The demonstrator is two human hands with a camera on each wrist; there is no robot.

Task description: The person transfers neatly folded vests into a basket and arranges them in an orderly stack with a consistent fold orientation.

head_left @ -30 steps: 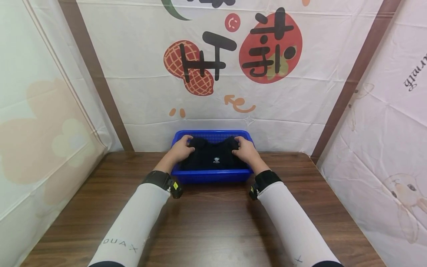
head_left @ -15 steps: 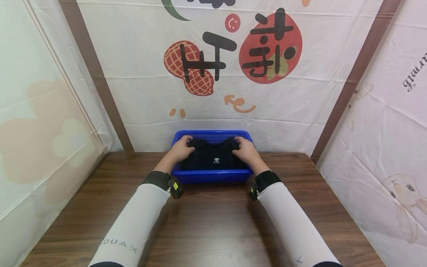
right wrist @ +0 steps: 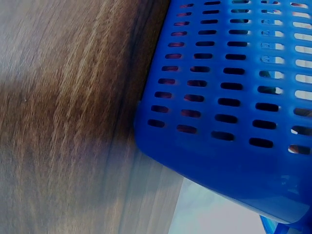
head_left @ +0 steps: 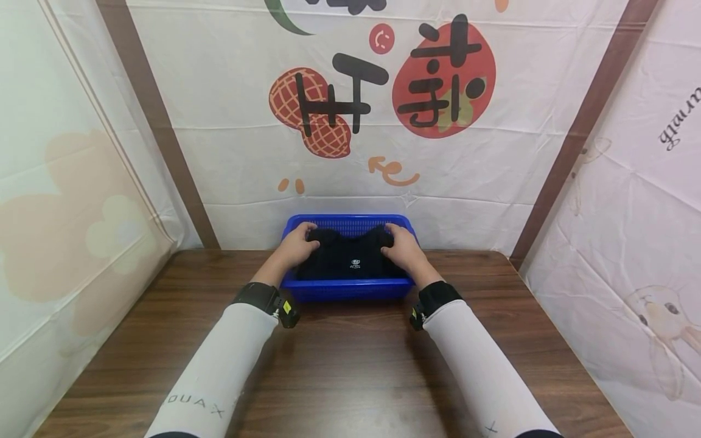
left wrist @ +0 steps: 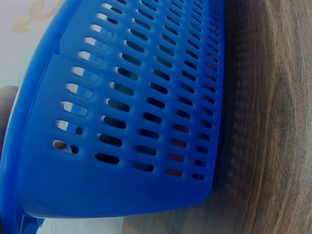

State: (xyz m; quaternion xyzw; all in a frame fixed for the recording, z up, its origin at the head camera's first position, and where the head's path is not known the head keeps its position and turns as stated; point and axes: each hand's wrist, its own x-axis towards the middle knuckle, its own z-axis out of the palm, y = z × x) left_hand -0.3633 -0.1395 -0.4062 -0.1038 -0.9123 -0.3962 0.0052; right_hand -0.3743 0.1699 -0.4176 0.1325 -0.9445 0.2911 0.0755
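Note:
A black shirt with a small white print lies in the blue plastic basket. Its two upper corners rise on either side of a dipped middle edge. My left hand pinches the left corner between thumb and fingers, reaching over the basket's left rim. On the opposite side my right hand pinches the right corner in the same way. Both wrist views are mostly filled by the slotted wall of the basket, which hides the hands' grip. Reddish and dark cloth shows through the slots.
The basket stands at the back of a brown wood-grain table, close to a white printed cloth backdrop. Similar cloth walls hang at the left and right sides.

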